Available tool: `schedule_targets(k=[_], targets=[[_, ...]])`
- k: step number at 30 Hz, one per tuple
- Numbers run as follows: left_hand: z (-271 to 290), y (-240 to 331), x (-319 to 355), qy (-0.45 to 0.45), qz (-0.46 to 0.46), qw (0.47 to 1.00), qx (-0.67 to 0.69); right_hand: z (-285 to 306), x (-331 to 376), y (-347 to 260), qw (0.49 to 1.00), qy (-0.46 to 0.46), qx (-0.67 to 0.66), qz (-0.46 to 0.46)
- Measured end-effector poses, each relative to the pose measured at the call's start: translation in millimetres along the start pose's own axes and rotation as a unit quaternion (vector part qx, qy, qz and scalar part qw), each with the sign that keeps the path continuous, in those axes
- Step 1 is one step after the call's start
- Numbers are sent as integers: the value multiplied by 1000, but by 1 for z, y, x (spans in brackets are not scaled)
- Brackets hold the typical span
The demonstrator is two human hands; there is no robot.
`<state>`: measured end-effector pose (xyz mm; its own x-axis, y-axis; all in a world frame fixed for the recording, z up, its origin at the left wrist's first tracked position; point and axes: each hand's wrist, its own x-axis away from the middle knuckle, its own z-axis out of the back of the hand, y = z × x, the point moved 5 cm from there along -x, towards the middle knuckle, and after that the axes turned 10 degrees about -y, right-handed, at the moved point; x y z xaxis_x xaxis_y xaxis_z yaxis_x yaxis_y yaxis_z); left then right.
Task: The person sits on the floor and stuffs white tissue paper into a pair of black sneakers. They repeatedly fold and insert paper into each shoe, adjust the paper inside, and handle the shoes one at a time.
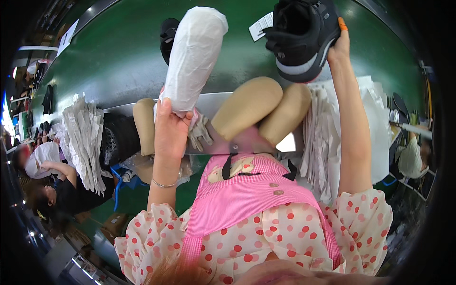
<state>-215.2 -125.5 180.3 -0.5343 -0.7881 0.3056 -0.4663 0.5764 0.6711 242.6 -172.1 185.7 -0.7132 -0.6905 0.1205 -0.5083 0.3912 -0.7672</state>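
My left hand (pixel 173 126) grips the lower end of a long, rounded form wrapped in white paper (pixel 195 59), held upright over the green worktable. What lies inside the paper is hidden. Partly behind it on the table is a black thing, apparently another shoe (pixel 167 38). My right hand (pixel 339 47) is closed on the side of a black sneaker (pixel 304 38) with a grey-white sole edge. The sneaker's opening faces me, and a white tag (pixel 261 26) shows beside it. Beige shoe-shaped forms (pixel 249 107) lie between my hands, at the table's near edge.
Stacks of white paper sheets hang at the left (pixel 83 137) and right (pixel 332 137) of the near edge. Next to the left stack are black items (pixel 121 137). The green tabletop (pixel 242 52) stretches ahead. Other people (pixel 71 190) sit at the far left; another person (pixel 412 154) is at right.
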Motion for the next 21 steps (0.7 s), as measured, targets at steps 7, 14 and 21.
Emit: schedule_targets(k=[7, 14, 21], targets=[[-27, 20, -33, -42, -178, 935, -304, 49, -70, 92, 994, 32, -35, -97], [-21, -1, -73, -13, -93, 970, -224, 149, -64, 97, 882, 251, 350, -191], [-60, -31, -96, -67, -95, 972, -206, -45, 36, 72, 921, -168, 303, -176]])
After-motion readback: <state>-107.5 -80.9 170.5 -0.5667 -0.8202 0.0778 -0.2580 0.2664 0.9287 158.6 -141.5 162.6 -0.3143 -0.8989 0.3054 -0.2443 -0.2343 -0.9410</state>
